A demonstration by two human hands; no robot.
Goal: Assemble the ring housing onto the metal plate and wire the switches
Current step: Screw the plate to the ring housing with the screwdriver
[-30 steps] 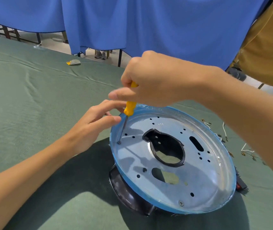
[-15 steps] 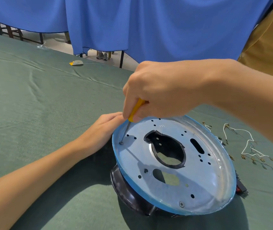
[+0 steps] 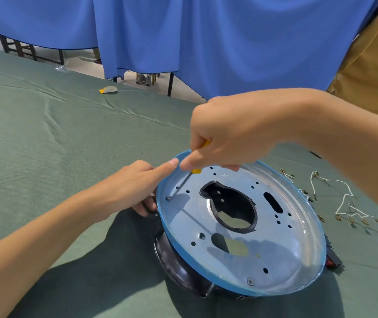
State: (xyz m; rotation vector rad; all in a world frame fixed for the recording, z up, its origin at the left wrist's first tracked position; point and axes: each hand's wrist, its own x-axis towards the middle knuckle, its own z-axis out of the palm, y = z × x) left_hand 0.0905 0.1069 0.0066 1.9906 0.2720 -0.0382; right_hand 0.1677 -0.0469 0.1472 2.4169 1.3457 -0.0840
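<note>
A round metal plate [image 3: 282, 255] with a blue rim lies tilted on top of the black ring housing [image 3: 178, 269]. My right hand [image 3: 231, 136] grips a yellow-handled screwdriver [image 3: 184, 180] whose tip sits on a screw [image 3: 169, 198] at the plate's left edge. My left hand [image 3: 135, 184] holds the plate's left rim and the housing below it, index finger stretched toward the screwdriver. A second screw [image 3: 250, 281] sits near the plate's front edge. A red switch [image 3: 333, 262] pokes out under the right rim.
White wires with brass terminals [image 3: 341, 203] lie on the green cloth to the right of the plate. A small yellow and white scrap [image 3: 108, 89] lies far back on the table. Blue curtains hang behind, and a person in a tan shirt [image 3: 371, 72] stands at right.
My right hand has shifted its grip on the screwdriver, turning it while the tip stays on the same screw. My left index finger has stretched out along the rim.
</note>
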